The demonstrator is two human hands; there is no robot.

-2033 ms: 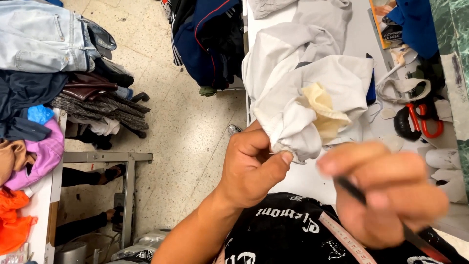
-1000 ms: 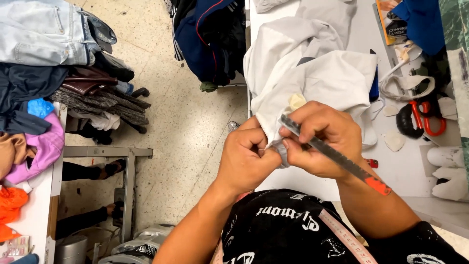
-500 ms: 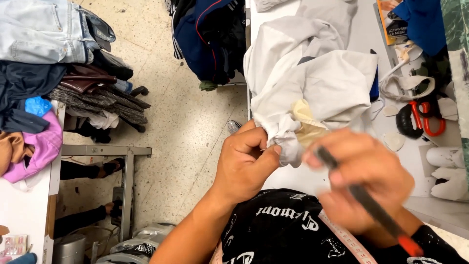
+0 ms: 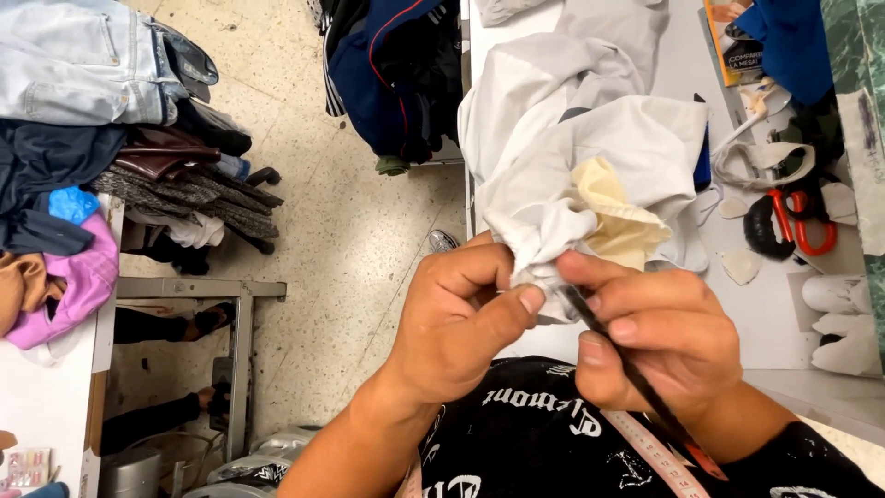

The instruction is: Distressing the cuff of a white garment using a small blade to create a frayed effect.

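My left hand [image 4: 461,318] pinches a bunched corner of a white garment [image 4: 590,148] that spreads over the white table [image 4: 784,323]. A cream fabric piece [image 4: 622,217] shows inside the folds. My right hand [image 4: 659,337] grips a thin dark tool with a red end [image 4: 636,378], its tip pressed into the pinched cloth beside my left thumb. A measuring tape [image 4: 659,456] hangs over my black printed shirt.
Red-handled scissors [image 4: 802,221] and white chalk pieces [image 4: 742,267] lie at the table's right. Dark clothing [image 4: 387,74] hangs over the table's left edge. A stack of folded clothes [image 4: 101,120] sits on a table at far left. White thread cones [image 4: 843,309] stand at right.
My right hand pulled back toward me with the tool, then came forward again to the pinched cloth. My left hand kept its grip on the garment's corner.
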